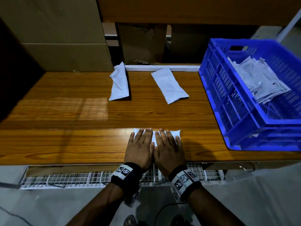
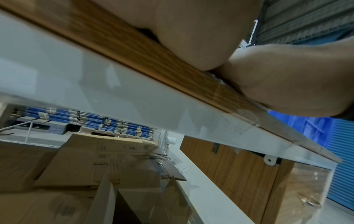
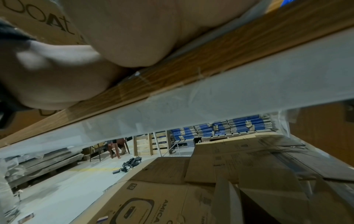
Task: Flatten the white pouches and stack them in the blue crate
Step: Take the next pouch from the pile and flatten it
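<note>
A white pouch (image 1: 176,133) lies near the front edge of the wooden table (image 1: 65,119). Both hands press flat on it side by side, fingers straight: my left hand (image 1: 140,144) covers its left part, my right hand (image 1: 168,145) its right part. Only the pouch's far edge and corners show. Two puffy white pouches lie farther back, one (image 1: 119,82) left of centre and one (image 1: 169,85) to its right. The blue crate (image 1: 244,121) stands at the table's right with a stack of flat white pouches (image 1: 259,80) inside. The wrist views show only palms against the table edge.
Large cardboard boxes (image 1: 53,33) stand behind the table on the left. A wooden shelf unit (image 1: 179,10) rises at the back, with a white rail (image 1: 162,68) along the table's rear edge. A wire mesh panel (image 1: 81,178) lies below the front edge.
</note>
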Demonstrator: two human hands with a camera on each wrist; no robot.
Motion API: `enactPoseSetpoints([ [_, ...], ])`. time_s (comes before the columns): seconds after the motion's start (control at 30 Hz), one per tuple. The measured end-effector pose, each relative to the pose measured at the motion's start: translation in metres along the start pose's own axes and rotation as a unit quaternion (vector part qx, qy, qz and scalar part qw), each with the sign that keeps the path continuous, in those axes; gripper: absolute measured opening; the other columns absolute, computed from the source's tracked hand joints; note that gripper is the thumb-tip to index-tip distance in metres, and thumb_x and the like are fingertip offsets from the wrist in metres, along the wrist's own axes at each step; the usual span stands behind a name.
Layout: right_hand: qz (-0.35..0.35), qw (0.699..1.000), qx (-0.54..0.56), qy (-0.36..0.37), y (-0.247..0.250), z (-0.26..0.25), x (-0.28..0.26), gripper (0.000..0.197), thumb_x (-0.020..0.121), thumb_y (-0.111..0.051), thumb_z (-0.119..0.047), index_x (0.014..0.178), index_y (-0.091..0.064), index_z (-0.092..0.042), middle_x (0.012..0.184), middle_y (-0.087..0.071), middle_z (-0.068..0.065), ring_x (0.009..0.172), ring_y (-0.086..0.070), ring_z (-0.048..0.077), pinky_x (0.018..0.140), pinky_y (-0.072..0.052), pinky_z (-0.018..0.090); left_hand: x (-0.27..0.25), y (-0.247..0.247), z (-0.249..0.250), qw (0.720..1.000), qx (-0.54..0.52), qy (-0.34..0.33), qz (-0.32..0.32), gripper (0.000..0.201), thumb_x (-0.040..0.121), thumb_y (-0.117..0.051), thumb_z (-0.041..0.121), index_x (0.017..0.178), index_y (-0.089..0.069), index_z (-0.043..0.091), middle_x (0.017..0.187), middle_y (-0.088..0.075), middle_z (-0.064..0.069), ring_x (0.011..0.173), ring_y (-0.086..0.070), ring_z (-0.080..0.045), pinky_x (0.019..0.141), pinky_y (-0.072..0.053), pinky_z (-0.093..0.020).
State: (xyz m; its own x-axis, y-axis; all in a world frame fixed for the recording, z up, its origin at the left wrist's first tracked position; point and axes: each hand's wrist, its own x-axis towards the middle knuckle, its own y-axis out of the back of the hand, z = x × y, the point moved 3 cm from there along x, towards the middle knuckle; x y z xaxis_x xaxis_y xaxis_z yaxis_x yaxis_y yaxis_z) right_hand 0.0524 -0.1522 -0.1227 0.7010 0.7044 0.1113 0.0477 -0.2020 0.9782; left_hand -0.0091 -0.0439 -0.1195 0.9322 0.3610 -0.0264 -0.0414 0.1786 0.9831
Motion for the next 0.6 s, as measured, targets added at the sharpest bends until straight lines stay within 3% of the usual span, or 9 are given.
enactPoseSetpoints([
  [0.33, -0.002, 1.000, 0.001, 0.001, -0.0001, 0.0000, -0.0005, 0.058, 0.095, -0.026, -0.042, 0.146, -0.040, -0.021, 0.153, -0.037, 0.003, 0.142, -0.031, 0.024, 0.113, -0.022, 0.050, 0.0004, -0.0025, -0.0011, 1.000, 0.004, 0.000, 0.003, 0.065, 0.095, -0.001, 0.043, 0.155, -0.017, 0.025, 0.161, -0.021, 0.005, 0.149, -0.009, -0.017, 0.120, 0.002, -0.039],
  [0.6, -0.003, 1.000, -0.025, 0.005, 0.0050, -0.0029, 0.0002, 0.058, 0.093, -0.027, -0.040, 0.143, -0.046, -0.017, 0.149, -0.043, 0.006, 0.141, -0.033, 0.027, 0.114, -0.020, 0.057, 0.0016, -0.0039, -0.0021, 1.000, 0.022, 0.004, -0.006, 0.066, 0.094, -0.002, 0.044, 0.154, -0.022, 0.025, 0.161, -0.022, 0.005, 0.149, -0.010, -0.018, 0.121, -0.002, -0.042],
])
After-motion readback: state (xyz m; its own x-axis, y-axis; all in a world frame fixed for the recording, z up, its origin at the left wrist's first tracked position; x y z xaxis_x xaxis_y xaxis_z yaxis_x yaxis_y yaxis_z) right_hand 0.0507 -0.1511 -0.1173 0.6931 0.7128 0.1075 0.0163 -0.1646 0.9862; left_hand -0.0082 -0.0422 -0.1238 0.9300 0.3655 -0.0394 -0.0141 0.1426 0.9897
